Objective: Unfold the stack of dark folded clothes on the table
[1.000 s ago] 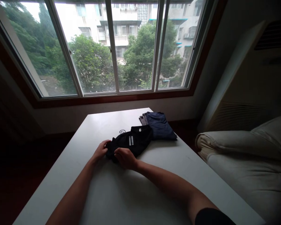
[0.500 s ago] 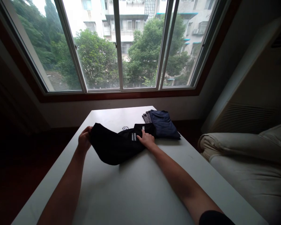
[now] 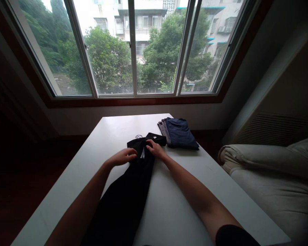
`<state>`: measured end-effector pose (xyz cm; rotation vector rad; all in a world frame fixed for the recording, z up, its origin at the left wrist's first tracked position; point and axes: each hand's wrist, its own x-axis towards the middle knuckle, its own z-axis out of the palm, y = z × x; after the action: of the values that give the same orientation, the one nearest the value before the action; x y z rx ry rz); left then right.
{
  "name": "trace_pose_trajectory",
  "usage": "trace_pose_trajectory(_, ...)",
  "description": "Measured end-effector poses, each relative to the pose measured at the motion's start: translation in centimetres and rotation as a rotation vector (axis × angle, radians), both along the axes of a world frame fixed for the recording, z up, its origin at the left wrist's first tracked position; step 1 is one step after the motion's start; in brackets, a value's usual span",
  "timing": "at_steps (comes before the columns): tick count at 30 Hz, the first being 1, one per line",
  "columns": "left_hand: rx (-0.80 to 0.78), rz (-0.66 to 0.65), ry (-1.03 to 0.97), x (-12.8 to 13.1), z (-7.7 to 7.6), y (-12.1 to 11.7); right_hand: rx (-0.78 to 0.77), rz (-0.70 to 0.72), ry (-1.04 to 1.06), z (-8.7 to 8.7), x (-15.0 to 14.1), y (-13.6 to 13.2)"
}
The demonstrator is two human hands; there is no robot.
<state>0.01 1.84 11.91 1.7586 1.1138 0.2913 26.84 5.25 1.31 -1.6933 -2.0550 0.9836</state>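
A black garment (image 3: pixel 129 191) with two pale stripes lies stretched lengthwise down the white table (image 3: pixel 195 184), from its far end near the folded pile toward me. My left hand (image 3: pixel 123 157) rests on its left edge near the far end, fingers bent on the cloth. On the right edge of that same end, my right hand (image 3: pixel 155 149) presses with fingers on the fabric. The two hands are close together, with the stripes between them.
A folded stack of dark blue and grey clothes (image 3: pixel 178 132) lies at the table's far right. A small pale object (image 3: pixel 138 136) peeks out beyond the black garment. A white cushioned sofa (image 3: pixel 267 171) stands right of the table. A wide window (image 3: pixel 133 48) fills the wall ahead.
The black garment was bunched, then spread sideways between my hands. Now it lies unfolded lengthwise toward me, and my left hand has come back in to its far end beside the right.
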Motion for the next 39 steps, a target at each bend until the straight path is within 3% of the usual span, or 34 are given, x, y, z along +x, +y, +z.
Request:
trace_pose_trajectory(2,0.143,-0.088,0.204,3.7,-2.8,-2.4,0.028,0.062,0.153,-0.5,-0.6,-0.2)
trace_pose_trajectory(5,0.270,-0.066,0.406,7.8,-6.0,-5.9,0.048,-0.069,0.180,-0.8,-0.7,0.0)
trace_pose_trajectory(8,0.365,-0.102,0.409,9.5,-7.2,-7.3,0.102,-0.280,0.136,-0.6,0.4,0.9)
trace_pose_trajectory(11,0.364,-0.189,0.393,9.2,-7.6,-6.7,0.238,-0.372,0.025,0.2,2.7,1.9)
trace_pose_trajectory(13,0.348,-0.177,0.443,7.9,-8.1,-5.8,0.318,-0.399,-0.102,0.6,4.6,2.5)
trace_pose_trajectory(16,0.349,-0.056,0.575,4.0,-9.4,-4.2,0.329,-0.463,-0.295,0.7,7.3,2.9)
trace_pose_trajectory(19,0.337,0.079,0.713,-2.5,-10.8,-2.2,0.239,-0.547,-0.413,0.1,9.1,3.1)
trace_pose_trajectory(22,0.305,0.183,0.844,-10.6,-11.6,-0.1,0.167,-0.608,-0.468,-0.5,9.6,3.7)
trace_pose_trajectory(25,0.299,0.345,1.009,-17.6,-11.4,1.4,0.105,-0.652,-0.513,-0.7,9.6,4.9)
trace_pose_trajectory(28,0.396,0.484,1.070,-20.2,-10.3,1.9,0.024,-0.632,-0.540,-0.4,9.8,6.6)
trace_pose_trajectory(30,0.396,0.435,0.939,-19.1,-9.3,1.5,-0.033,-0.630,-0.516,-0.2,10.3,7.7)
trace_pose_trajectory(33,0.239,0.239,0.563,-15.3,-7.5,-0.9,-0.050,-0.665,-0.453,0.1,11.1,8.3)
trace_pose_trajectory(36,0.121,0.159,0.286,-12.0,-5.7,-5.6,0.026,-0.695,-0.420,0.2,11.3,7.7)
trace_pose_trajectory(39,0.108,0.189,0.250,-10.9,-4.2,-10.4,0.201,-0.739,-0.330,0.5,10.6,6.8)
